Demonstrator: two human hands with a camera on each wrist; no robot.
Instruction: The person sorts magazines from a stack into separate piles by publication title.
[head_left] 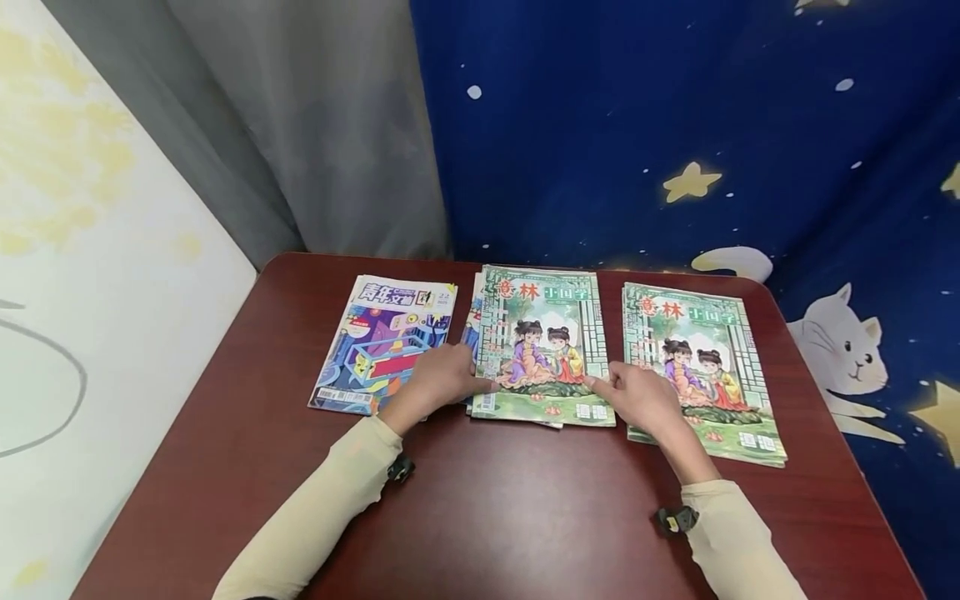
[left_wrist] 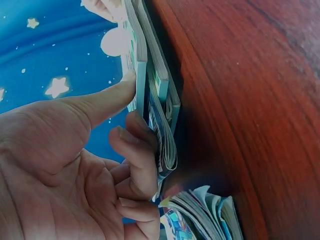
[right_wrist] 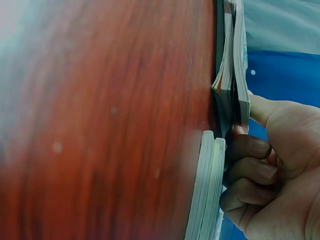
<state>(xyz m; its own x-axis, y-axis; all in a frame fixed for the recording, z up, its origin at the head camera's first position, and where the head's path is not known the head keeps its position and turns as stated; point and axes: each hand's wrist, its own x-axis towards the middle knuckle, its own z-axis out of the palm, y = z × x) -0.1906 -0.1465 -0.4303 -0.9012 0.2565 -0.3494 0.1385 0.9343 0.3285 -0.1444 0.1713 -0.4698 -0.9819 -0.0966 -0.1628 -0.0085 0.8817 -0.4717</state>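
Note:
A green-covered magazine [head_left: 551, 400] tops the middle pile, with two children drawn on its cover. My left hand [head_left: 441, 377] pinches its lower left edge, and my right hand [head_left: 645, 398] pinches its lower right edge. In the left wrist view the thumb lies on the cover of the top magazine [left_wrist: 141, 75], fingers curled at its side. The right wrist view has the thumb above and a fingertip under the top magazine [right_wrist: 241, 70]. Beneath it, a blue-covered magazine [head_left: 472, 327] pokes out on the left; several page edges show in the pile.
A purple and blue magazine [head_left: 393, 342] lies to the left. On the right is a pile of magazines [head_left: 712, 433] with the same green cover on top. The dark red table [head_left: 517, 508] ends at a grey curtain [head_left: 352, 125] and a blue star-patterned curtain [head_left: 570, 133].

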